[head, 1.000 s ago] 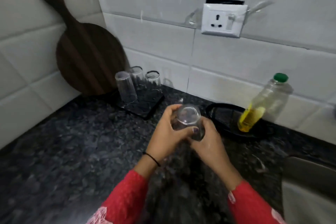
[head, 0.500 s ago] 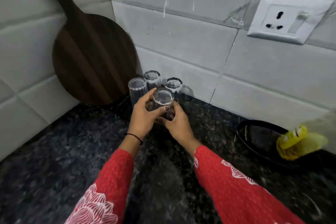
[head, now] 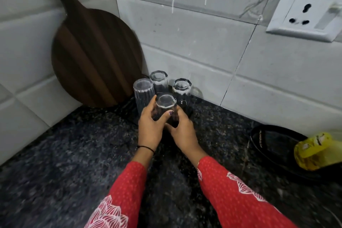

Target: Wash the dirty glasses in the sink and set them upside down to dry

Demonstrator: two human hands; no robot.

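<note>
Three glasses (head: 160, 83) stand upside down in the back corner of the desk (head: 74, 153), close to the wall. A fourth glass (head: 165, 106) stands just before them, also upside down, between the two hands: the left hand (head: 150, 126) is on its left side and the right hand (head: 182, 131) on its right. A board (head: 92, 57) leans on the wall, left of the glasses. A socket (head: 305, 15) is on the wall, to the right and above. A pan (head: 273, 142) lies on the desk far to the right, with a bottle (head: 314, 152) lying across its right side.
</note>
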